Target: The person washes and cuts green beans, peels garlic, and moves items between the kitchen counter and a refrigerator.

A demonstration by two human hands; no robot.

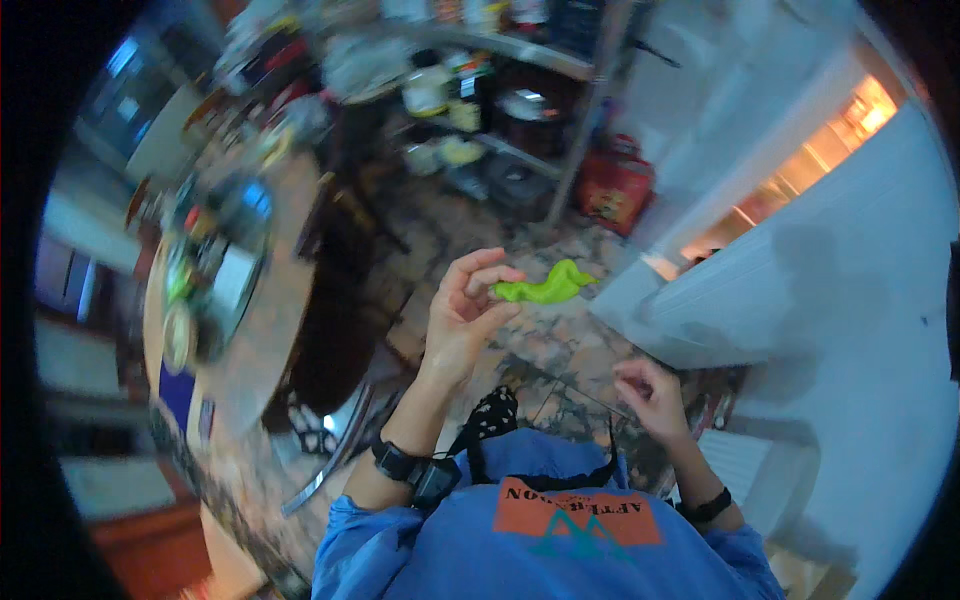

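Note:
In front of my body, a twisted bright green pepper (551, 285) is pinched between the thumb and fingers of my left hand (469, 296). One end sits in the grip, and the stem end points right, free in the air above the floor. My right hand (651, 397) hovers lower and to the right, beside the white door. Its fingers are loosely curled with a gap to the thumb, and nothing shows in it. The hand is slightly blurred.
To the left stands a round table (281, 322) with a glass turntable (251, 289) bearing several items. A metal shelf rack (517, 49) with pots and containers is ahead, beside a red container (616, 180). The white door (817, 247) stands ajar at right, by a lit room.

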